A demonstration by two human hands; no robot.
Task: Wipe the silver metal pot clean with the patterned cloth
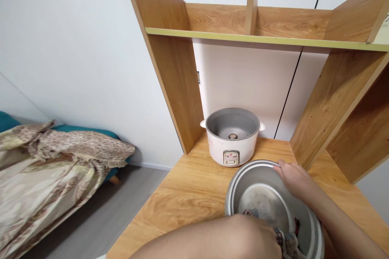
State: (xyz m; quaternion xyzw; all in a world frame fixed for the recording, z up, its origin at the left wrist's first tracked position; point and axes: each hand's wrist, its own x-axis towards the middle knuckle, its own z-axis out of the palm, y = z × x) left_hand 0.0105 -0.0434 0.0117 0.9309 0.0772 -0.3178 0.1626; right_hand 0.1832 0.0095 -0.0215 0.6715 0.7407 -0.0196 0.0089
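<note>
A white rice cooker body [232, 137] stands open and empty at the back of the wooden desk [182, 198]. In front of it sits the metal inner pot [261, 198]. My right hand [293, 178] grips the pot's far right rim. My left hand [258, 238] is closed around a patterned cloth [288, 243] that lies inside the pot near its front wall. Part of the cloth is hidden by my left hand.
Wooden shelf uprights [173, 68] flank the cooker on both sides, with a shelf board [261, 39] overhead. A bed with a patterned blanket [45, 170] is at the left, beyond the grey floor [100, 218].
</note>
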